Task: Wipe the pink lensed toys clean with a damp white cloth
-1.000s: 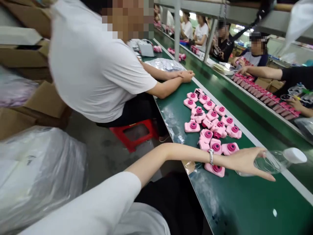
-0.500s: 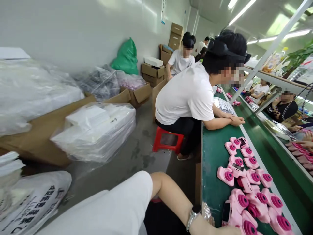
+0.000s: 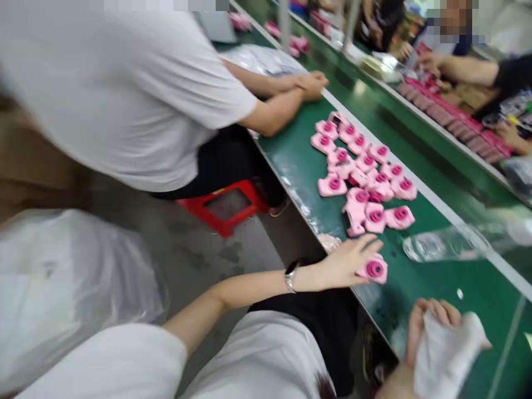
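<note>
My left hand (image 3: 347, 261), with a watch on its wrist, is closed around a pink toy camera (image 3: 375, 269); the dark pink lens faces up. The palm side of this hand is out of sight. My right hand (image 3: 417, 324) grips a white cloth (image 3: 445, 354), which hangs over the fingers and is blurred. Beyond my left hand, several more pink toy cameras (image 3: 374, 217) lie in a loose cluster on the green work surface (image 3: 291, 144).
A clear plastic bottle (image 3: 449, 244) lies on its side to the right of the cameras. A co-worker's forearms (image 3: 282, 105) rest on the surface at the far left, above a red stool (image 3: 226, 208). Across the line stands a row of pink parts (image 3: 457, 119).
The view has swung down and to the right. My left hand now holds a toy camera apart from the cluster. My right hand with the cloth has come into view.
</note>
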A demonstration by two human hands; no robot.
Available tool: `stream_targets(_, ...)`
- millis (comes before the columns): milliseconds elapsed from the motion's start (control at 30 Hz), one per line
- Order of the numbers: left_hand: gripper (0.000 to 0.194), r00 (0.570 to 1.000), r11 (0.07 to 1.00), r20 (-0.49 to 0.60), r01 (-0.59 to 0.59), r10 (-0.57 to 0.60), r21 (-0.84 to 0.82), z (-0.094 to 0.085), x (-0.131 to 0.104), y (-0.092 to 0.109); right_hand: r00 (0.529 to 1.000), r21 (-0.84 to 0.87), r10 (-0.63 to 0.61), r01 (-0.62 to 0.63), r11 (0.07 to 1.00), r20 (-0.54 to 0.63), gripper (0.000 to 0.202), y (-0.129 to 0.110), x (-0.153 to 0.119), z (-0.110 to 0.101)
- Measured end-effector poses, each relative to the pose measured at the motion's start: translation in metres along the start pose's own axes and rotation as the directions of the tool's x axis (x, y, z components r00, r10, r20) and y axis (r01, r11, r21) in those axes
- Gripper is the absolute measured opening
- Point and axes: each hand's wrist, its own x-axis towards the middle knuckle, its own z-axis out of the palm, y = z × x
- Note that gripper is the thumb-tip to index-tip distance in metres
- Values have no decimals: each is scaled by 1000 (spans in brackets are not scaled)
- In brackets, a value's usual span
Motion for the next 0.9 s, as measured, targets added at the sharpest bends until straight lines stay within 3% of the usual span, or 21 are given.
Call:
stream_targets(67, 58, 998, 994, 37, 60, -57, -88, 0, -3, -6, 989, -14, 106, -108, 994, -106, 69, 14, -11, -17)
stream_targets(133, 48, 995, 985, 75, 77, -66, -153, 1, -6, -7, 962, -42, 213, -223, 974, -170, 56, 24, -22, -20)
stream_targets(200, 47, 992, 962, 90, 107, -87, -251, 3, -12, 0, 935, -66, 285, -305, 950, -210, 46, 33, -32, -11)
stream_targets(267, 51, 979, 874, 114, 203, -170, -442, 8, -18, 9, 917, -87, 326, -353, 932, -230, 46, 40, -39, 5)
stream_targets(367, 59, 927, 561, 237, 366, -292, -743, 17, -26, 22, 911, -101, 321, -356, 929, -260, 49, 45, -44, 29)
stream_targets(433, 67, 899, 305, 348, 422, -267, -854, 21, -29, 27, 913, -117, 291, -334, 935, -286, 48, 42, -45, 39)
stream_targets(533, 70, 854, -57, 467, 468, -229, -882, 21, -29, 34, 920, -116, 265, -309, 944, -290, 46, 30, -44, 45)
stream_targets(600, 67, 825, -181, 502, 469, -259, -864, 17, -25, 37, 923, 9, 277, -285, 959, -267, 42, 20, -43, 45)
stream_targets(733, 74, 814, -248, 527, 473, -243, -845, 6, -15, 41, 902, 288, 340, -263, 921, -265, 35, 5, -40, 35)
stream_targets(833, 76, 810, -198, 539, 503, -232, -841, 0, -11, 44, 912, 258, 332, -269, 928, -243, 36, 2, -38, 24)
stream_targets(900, 75, 815, -135, 529, 511, -236, -849, -2, -11, 47, 922, 149, 310, -281, 948, -233, 39, 3, -36, 20)
